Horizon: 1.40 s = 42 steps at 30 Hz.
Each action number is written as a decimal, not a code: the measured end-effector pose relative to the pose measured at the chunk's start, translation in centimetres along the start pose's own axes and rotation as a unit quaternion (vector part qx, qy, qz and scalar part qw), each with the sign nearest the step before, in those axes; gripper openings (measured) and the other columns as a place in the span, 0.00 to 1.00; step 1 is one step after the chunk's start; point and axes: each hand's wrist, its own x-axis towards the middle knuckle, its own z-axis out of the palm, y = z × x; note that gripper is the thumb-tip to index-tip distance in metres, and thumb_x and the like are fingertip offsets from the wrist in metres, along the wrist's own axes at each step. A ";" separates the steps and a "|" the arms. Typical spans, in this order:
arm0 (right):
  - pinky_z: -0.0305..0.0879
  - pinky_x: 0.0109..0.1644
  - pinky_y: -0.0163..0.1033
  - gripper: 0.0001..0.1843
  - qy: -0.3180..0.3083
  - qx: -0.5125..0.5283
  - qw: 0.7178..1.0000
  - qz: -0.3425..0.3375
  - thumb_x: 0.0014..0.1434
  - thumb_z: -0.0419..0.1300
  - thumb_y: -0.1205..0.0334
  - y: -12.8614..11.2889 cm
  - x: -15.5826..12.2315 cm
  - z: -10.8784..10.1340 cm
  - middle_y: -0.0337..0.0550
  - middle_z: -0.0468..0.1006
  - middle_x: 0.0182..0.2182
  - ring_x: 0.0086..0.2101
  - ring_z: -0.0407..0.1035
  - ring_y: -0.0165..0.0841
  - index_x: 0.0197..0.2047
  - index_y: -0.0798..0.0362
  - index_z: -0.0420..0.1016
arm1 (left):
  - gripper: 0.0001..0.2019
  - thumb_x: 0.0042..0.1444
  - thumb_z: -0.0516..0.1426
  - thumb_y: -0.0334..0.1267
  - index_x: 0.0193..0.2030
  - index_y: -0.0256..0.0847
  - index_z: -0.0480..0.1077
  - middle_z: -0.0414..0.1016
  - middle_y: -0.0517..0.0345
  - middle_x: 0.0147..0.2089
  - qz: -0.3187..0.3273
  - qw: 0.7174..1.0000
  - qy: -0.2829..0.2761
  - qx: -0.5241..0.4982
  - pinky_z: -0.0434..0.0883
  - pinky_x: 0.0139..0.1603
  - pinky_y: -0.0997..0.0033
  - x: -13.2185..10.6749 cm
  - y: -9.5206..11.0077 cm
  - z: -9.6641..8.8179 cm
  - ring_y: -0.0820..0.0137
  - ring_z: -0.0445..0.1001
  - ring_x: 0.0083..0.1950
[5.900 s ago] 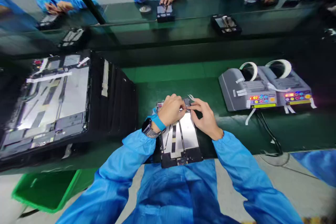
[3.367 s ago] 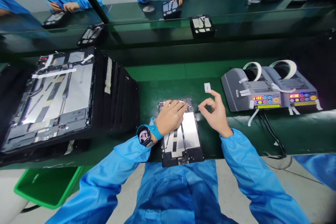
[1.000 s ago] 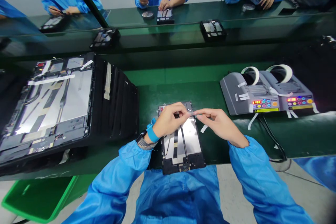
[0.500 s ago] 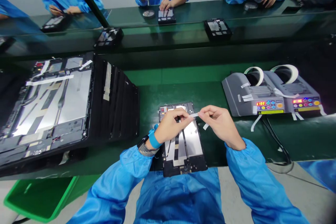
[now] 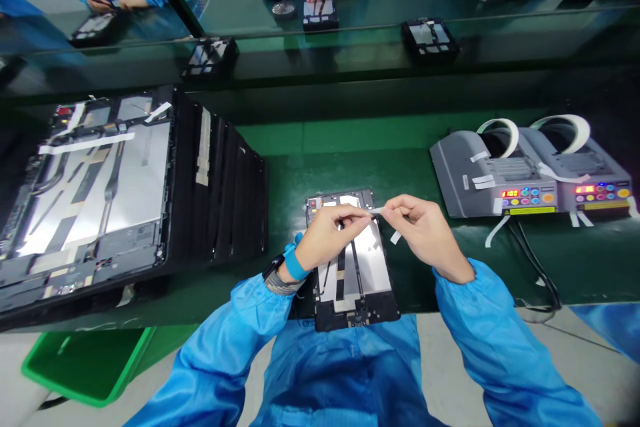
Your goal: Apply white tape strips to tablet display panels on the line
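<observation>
An opened tablet (image 5: 373,260), its silver inside and black flat cables facing up, lies at the bench's front edge before me. Above its upper part, a short strip of white tape (image 5: 377,211) is stretched between my two hands. My left hand (image 5: 333,233) pinches the strip's left end and covers part of the tablet. Thumb and fingers of my right hand (image 5: 420,227) pinch the other end, just off the tablet's right side. Below the right fingers hangs another white tape piece (image 5: 395,237); what it sticks to is unclear.
A tall stack of opened tablets (image 5: 215,193) stands at left, with a green bin (image 5: 85,363) below the bench. Two grey tape dispensers (image 5: 525,173) with lit red displays stand at right, cables hanging down. Across a ledge, people in blue work on similar devices (image 5: 320,13).
The whole view has shifted slightly. Both hands keep pinching the strip over the tablet's upper part, nearly unmoved against it. A person across has lowered a tool toward a round metal dish.
</observation>
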 end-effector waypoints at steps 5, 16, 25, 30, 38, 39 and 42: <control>0.54 0.30 0.38 0.19 -0.007 -0.067 0.998 0.010 0.64 0.65 0.44 -0.5 1.5 -2.1 0.36 0.68 0.23 0.25 0.59 0.29 0.35 0.53 0.77 | 0.10 0.68 0.59 0.40 0.47 0.39 0.82 0.81 0.54 0.36 0.048 0.979 0.066 0.189 0.69 0.42 0.63 -1.0 -0.4 -1.1 0.65 0.74 0.38; 0.47 0.28 0.36 0.17 -0.207 -0.060 0.974 0.071 0.58 0.68 0.48 1.4 6.2 -1.4 0.30 0.61 0.19 0.22 0.52 0.26 0.30 0.53 0.75 | 0.13 0.72 0.54 0.33 0.56 0.39 0.77 0.80 0.46 0.55 0.222 0.893 0.018 0.391 0.69 0.55 0.51 -0.9 -1.6 -0.9 0.55 0.73 0.56; 0.49 0.29 0.36 0.15 -0.233 -0.062 0.968 0.064 0.58 0.66 0.50 2.2 6.3 -1.0 0.28 0.59 0.19 0.23 0.51 0.26 0.30 0.53 0.74 | 0.21 0.70 0.54 0.30 0.68 0.43 0.70 0.75 0.42 0.64 0.242 0.884 -0.016 0.399 0.73 0.62 0.44 -1.9 -2.7 -0.6 0.51 0.72 0.66; 0.49 0.28 0.36 0.12 -0.228 -0.089 0.968 0.055 0.57 0.64 0.53 2.0 6.4 -0.9 0.28 0.59 0.18 0.23 0.52 0.26 0.30 0.53 0.73 | 0.19 0.69 0.55 0.29 0.65 0.39 0.72 0.75 0.40 0.65 0.249 0.867 -0.016 0.431 0.73 0.61 0.44 -1.7 -2.8 -0.4 0.49 0.71 0.65; 0.50 0.29 0.37 0.10 -0.219 -0.122 0.967 0.044 0.57 0.62 0.55 1.7 6.5 -0.8 0.30 0.60 0.18 0.23 0.52 0.27 0.29 0.52 0.73 | 0.20 0.70 0.55 0.31 0.66 0.43 0.73 0.75 0.42 0.65 0.235 0.868 -0.018 0.437 0.71 0.61 0.43 -1.7 -2.8 -0.4 0.50 0.71 0.64; 0.50 0.29 0.36 0.10 -0.220 -0.123 0.967 0.043 0.57 0.62 0.55 1.7 6.5 -0.8 0.30 0.60 0.18 0.23 0.52 0.27 0.29 0.52 0.73 | 0.20 0.70 0.55 0.31 0.66 0.43 0.73 0.75 0.42 0.65 0.233 0.868 -0.020 0.438 0.70 0.61 0.43 -1.7 -2.8 -0.4 0.50 0.71 0.64; 0.51 0.29 0.36 0.09 -0.222 -0.127 0.966 0.045 0.56 0.61 0.55 1.7 6.6 -0.8 0.30 0.62 0.19 0.23 0.54 0.27 0.29 0.52 0.73 | 0.19 0.70 0.54 0.31 0.65 0.43 0.73 0.75 0.42 0.65 0.234 0.864 -0.022 0.446 0.70 0.60 0.43 -1.7 -2.8 -0.3 0.50 0.71 0.63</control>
